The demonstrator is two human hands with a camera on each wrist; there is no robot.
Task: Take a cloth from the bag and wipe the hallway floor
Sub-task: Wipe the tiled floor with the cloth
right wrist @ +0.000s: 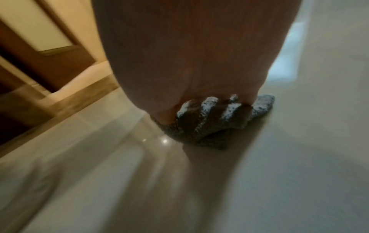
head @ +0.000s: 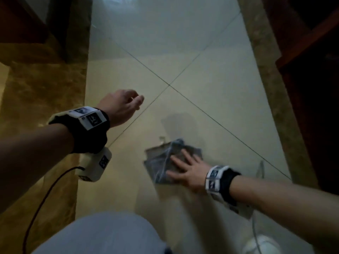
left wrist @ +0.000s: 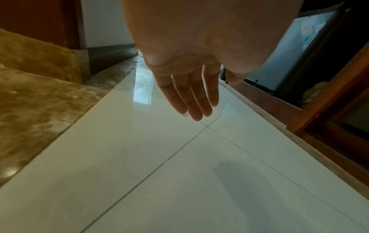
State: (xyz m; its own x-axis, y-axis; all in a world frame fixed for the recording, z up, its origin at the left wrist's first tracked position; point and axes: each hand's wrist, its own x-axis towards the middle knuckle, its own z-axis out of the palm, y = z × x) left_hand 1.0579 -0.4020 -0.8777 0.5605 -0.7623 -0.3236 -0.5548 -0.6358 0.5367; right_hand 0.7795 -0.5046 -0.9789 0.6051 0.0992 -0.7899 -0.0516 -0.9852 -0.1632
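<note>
A folded grey cloth (head: 161, 162) lies flat on the pale tiled hallway floor (head: 211, 79). My right hand (head: 185, 169) presses down on it with spread, straight fingers; in the right wrist view the cloth (right wrist: 263, 102) shows between the fingers (right wrist: 237, 116) and past them. My left hand (head: 124, 105) hovers above the floor to the left, empty. In the left wrist view its fingers (left wrist: 191, 97) hang straight and relaxed over the tile joints. No bag is in view.
A brown marble border strip (head: 42, 107) runs along the left of the tiles, another (head: 271, 79) along the right. Dark wooden door frames (head: 311, 52) stand on the right. My knee (head: 102, 235) is at the bottom, beside a white object (head: 260, 244).
</note>
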